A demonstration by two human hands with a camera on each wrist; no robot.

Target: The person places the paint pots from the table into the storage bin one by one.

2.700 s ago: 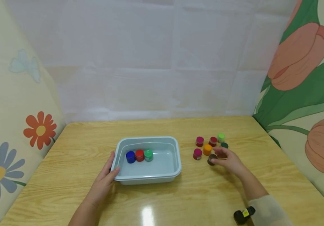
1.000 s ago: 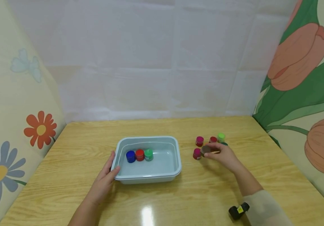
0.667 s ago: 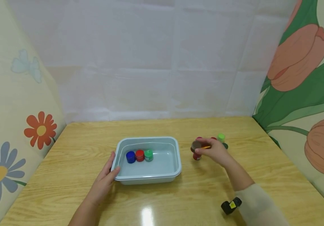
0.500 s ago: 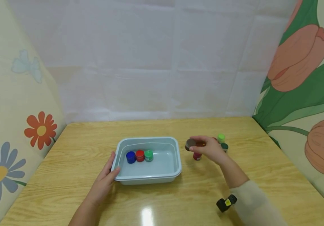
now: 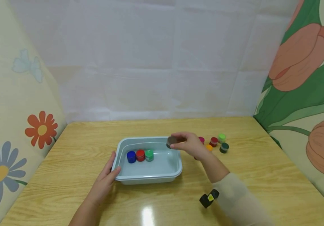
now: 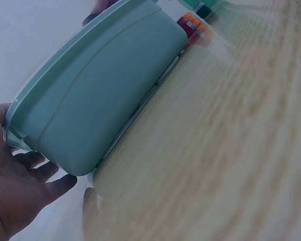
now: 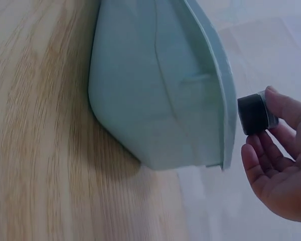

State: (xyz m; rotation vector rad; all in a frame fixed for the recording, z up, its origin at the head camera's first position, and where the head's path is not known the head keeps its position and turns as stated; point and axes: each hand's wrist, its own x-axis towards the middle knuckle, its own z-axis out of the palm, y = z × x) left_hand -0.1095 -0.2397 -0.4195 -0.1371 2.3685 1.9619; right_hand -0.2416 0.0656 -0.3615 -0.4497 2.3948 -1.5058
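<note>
In the head view, a pale blue-green plastic tub [image 5: 150, 177] stands on the table. Blue [image 5: 131, 157], red [image 5: 140, 155] and green [image 5: 149, 155] paint jars sit side by side inside it, left of its middle. My left hand [image 5: 104, 179] grips the tub's left end, thumb over the rim; its fingers reach around the outer wall in the left wrist view. Between thumb and fingers my right hand [image 5: 191, 145] pinches a dark brown paint jar [image 5: 171, 142], raised over the tub's back right corner. The right wrist view shows the jar's dark lid [image 7: 252, 114] near the rim.
Right of the tub stand more paint jars: magenta [image 5: 201, 140], dark red [image 5: 214, 142], lime green [image 5: 222, 138], dark green [image 5: 224, 147] and orange [image 5: 209, 147], partly behind my right wrist. A black device [image 5: 209, 198] sits at the right sleeve. A white backdrop [image 5: 139, 72] closes off the table's rear.
My right hand has taken the dark brown jar from the group on the right, lifted it and carried it left to the tub. The left hand and tub have stayed in place.
</note>
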